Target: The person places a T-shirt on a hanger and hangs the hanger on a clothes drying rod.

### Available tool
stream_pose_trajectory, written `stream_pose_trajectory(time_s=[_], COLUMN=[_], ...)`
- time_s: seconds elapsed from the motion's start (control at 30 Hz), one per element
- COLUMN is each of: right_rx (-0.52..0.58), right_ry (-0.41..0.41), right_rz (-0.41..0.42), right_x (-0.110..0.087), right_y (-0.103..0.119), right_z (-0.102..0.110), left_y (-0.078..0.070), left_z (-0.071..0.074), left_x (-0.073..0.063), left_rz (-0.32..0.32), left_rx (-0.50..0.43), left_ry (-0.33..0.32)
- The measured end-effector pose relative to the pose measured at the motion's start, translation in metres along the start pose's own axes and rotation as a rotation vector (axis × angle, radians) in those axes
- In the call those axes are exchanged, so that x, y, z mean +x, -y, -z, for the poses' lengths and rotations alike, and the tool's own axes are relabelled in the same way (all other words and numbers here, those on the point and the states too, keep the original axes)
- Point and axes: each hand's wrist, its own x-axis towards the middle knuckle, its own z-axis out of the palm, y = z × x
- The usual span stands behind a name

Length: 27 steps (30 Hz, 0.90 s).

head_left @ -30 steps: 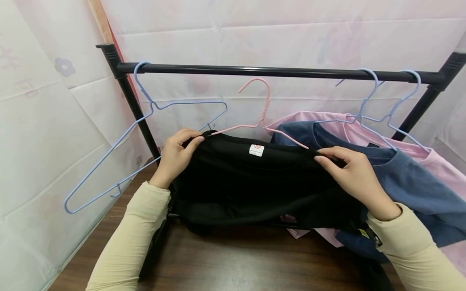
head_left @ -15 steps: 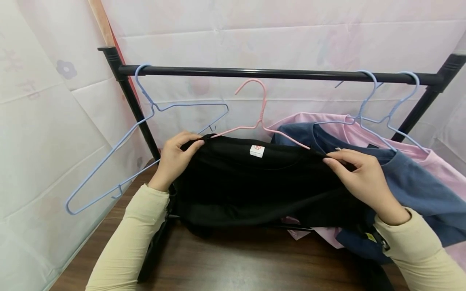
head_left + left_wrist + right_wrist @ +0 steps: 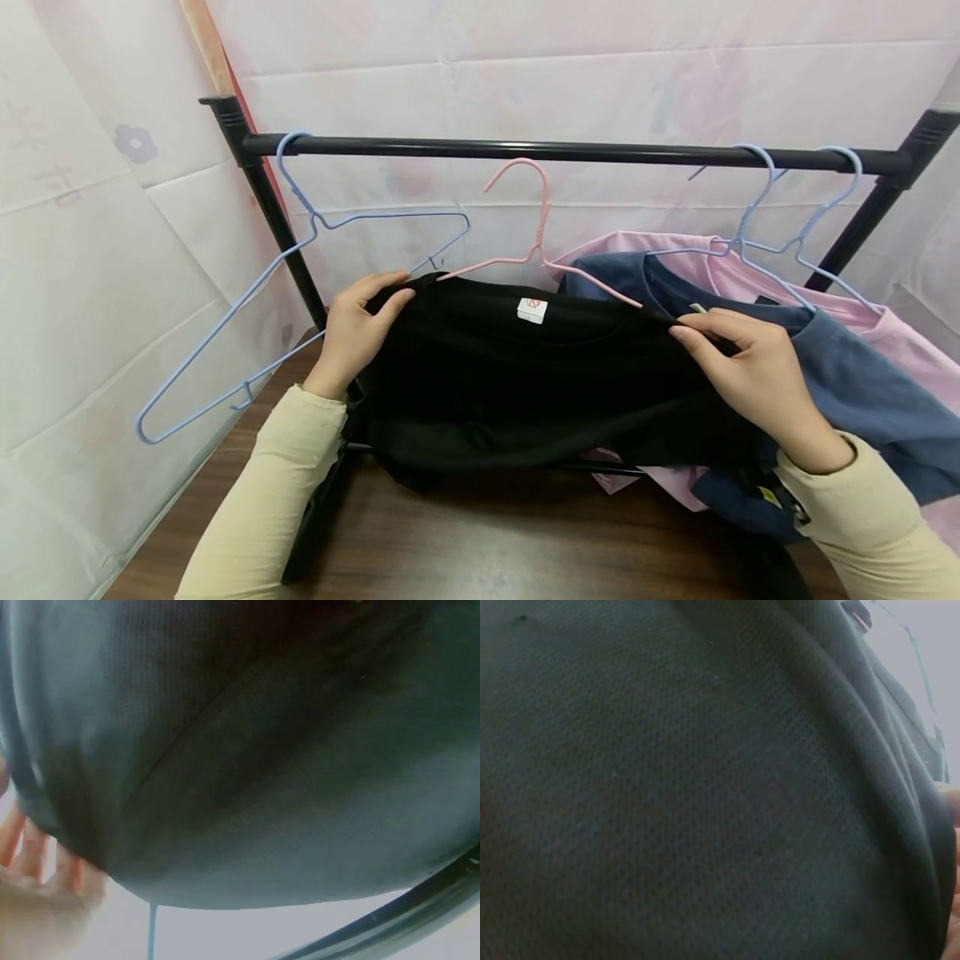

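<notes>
A black shirt with a white neck label is stretched between my two hands. Inside its neckline sits a pink hanger; the hook stands up below the rack's bar and touches nothing that I can make out. My left hand pinches the shirt's left shoulder between thumb and fingers. On the other shoulder, my right hand pinches the cloth just past the hanger's arm. Both hanger ends are hidden in the fabric. Dark cloth fills most of the left wrist view, and black knit most of the right wrist view.
A black rack bar runs across behind. At its left end hangs a bare blue hanger. Toward the right, blue hangers carry a blue shirt and a pink shirt. Below lies a brown wooden tabletop.
My right hand has slid outward to the right along the shoulder, pulling the cloth wider. The pink hanger has shifted slightly left. My left hand has barely moved.
</notes>
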Motion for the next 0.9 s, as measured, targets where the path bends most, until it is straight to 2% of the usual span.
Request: stream_pose_trajectory(time_s=[0.2, 0.3, 0.4, 0.5, 0.73, 0.9], right_rx=[-0.026, -0.035, -0.030, -0.020, 0.007, -0.016], right_ry=[-0.042, -0.066, -0.086, -0.105, -0.177, -0.202], right_rz=[0.015, 0.017, 0.007, -0.013, -0.038, -0.041], right_x=[-0.001, -0.001, -0.001, -0.001, 0.000, 0.001], right_y=[-0.002, -0.004, -0.004, -0.003, -0.002, -0.001], right_z=[0.005, 0.009, 0.014, 0.019, 0.030, 0.039], left_y=[0.003, 0.006, 0.009, 0.015, 0.031, 0.040], left_z=[0.002, 0.003, 0.006, 0.009, 0.018, 0.026], left_x=[-0.008, -0.014, -0.023, -0.033, -0.055, -0.068], left_rz=[-0.041, -0.050, -0.035, -0.007, 0.042, 0.132], left_rx=[-0.033, -0.045, -0.051, -0.040, 0.059, 0.134], left_ry=[-0.133, -0.149, -0.121, -0.067, 0.048, 0.109])
